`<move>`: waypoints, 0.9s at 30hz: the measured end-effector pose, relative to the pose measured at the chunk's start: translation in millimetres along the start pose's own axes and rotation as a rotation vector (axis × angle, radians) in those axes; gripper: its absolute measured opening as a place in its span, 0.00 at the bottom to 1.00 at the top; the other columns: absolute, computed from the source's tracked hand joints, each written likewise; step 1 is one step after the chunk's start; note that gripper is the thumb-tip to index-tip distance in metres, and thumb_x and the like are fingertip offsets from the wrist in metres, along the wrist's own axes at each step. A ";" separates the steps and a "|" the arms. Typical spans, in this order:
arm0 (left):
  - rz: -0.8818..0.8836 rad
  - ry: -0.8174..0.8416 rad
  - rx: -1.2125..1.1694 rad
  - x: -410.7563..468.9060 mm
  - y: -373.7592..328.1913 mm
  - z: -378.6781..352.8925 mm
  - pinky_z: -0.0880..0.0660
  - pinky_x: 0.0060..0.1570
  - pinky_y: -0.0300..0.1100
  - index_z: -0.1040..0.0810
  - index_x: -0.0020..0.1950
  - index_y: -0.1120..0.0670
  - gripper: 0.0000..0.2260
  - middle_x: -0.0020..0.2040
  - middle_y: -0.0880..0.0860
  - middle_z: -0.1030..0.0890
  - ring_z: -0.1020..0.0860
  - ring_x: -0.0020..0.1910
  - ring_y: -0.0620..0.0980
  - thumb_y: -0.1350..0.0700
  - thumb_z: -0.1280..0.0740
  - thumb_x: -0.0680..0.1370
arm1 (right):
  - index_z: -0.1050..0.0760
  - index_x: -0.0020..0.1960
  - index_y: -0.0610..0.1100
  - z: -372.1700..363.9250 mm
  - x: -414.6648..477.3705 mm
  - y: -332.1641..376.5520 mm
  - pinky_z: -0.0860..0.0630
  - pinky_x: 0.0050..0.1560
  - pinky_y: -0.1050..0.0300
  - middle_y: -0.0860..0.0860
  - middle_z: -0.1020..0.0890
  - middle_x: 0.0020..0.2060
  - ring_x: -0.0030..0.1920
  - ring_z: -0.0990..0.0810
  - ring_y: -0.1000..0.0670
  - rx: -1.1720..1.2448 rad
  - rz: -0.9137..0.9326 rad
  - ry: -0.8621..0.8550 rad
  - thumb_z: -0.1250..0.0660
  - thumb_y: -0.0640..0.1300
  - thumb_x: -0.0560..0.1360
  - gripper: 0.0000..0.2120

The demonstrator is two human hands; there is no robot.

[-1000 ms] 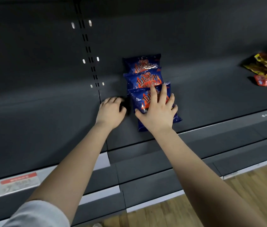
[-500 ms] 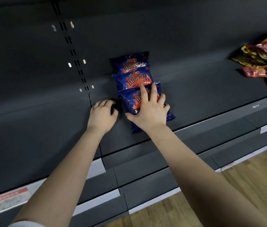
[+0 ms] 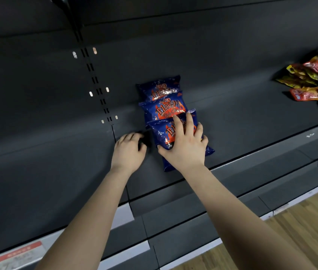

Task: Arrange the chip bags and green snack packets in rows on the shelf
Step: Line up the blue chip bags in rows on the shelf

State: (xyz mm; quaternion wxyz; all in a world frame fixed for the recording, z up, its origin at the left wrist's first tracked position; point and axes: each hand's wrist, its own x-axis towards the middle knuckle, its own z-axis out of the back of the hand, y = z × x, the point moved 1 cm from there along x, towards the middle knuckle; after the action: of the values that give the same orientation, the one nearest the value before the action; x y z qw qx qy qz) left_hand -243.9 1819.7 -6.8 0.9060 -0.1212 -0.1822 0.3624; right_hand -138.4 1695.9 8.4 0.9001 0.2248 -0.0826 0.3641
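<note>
Three blue chip bags with orange print lie overlapping in a front-to-back row on the dark grey shelf (image 3: 242, 117): back bag (image 3: 159, 88), middle bag (image 3: 164, 110), front bag (image 3: 161, 133). My right hand (image 3: 185, 151) lies on the front bag, fingers spread over its top and thumb at its near left edge. My left hand (image 3: 129, 151) rests palm down on the shelf just left of that bag, fingers curled, holding nothing. No green packets are in view.
A loose pile of red and yellow snack packets (image 3: 314, 82) lies at the shelf's far right. A slotted upright rail (image 3: 95, 80) runs up the back panel. Lower shelf steps (image 3: 193, 221) and wooden floor (image 3: 300, 230) lie below.
The camera view has shifted slightly. Both hands stay in the same place relative to the bags; the right hand remains on the front bag.
</note>
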 end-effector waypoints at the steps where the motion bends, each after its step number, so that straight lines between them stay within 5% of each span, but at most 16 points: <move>1: 0.001 -0.002 0.001 0.1 0.5 -0.4 0.37 0.68 0.47 0.26 0.64 0.55 0.15 0.64 0.55 0.24 0.31 0.66 0.55 0.56 0.40 0.77 | 0.47 0.76 0.53 -0.2 0.0 0.0 0.39 0.66 0.36 0.47 0.49 0.77 0.73 0.46 0.35 0.003 0.002 -0.002 0.33 0.66 0.66 0.45; 21: 0.012 -0.017 -0.017 1.5 -0.4 -0.5 0.36 0.67 0.47 0.25 0.63 0.55 0.15 0.63 0.55 0.23 0.30 0.65 0.56 0.58 0.39 0.77 | 0.53 0.77 0.53 2.8 0.8 -1.3 0.49 0.71 0.33 0.48 0.55 0.78 0.76 0.56 0.36 0.044 0.023 0.017 0.34 0.67 0.68 0.46; 24: 0.028 -0.002 -0.003 2.1 -1.0 0.5 0.37 0.67 0.46 0.26 0.64 0.56 0.15 0.64 0.55 0.24 0.30 0.65 0.56 0.58 0.39 0.77 | 0.55 0.78 0.52 1.6 2.1 -0.9 0.55 0.70 0.30 0.45 0.56 0.78 0.75 0.60 0.35 0.046 0.021 0.038 0.39 0.71 0.68 0.48; 27: 0.002 0.066 0.020 2.3 -0.7 3.4 0.39 0.69 0.46 0.28 0.66 0.56 0.16 0.66 0.55 0.26 0.32 0.67 0.55 0.57 0.40 0.78 | 0.46 0.77 0.47 4.5 0.5 2.4 0.56 0.70 0.31 0.41 0.48 0.77 0.76 0.56 0.35 0.127 0.022 -0.070 0.48 0.72 0.68 0.45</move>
State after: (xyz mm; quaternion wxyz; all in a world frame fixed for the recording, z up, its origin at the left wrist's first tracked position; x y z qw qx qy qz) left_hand -243.3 1821.1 -2.9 0.9123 -0.1243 -0.1486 0.3609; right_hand -139.6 1695.6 13.4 0.8766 0.2929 -0.0932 0.3702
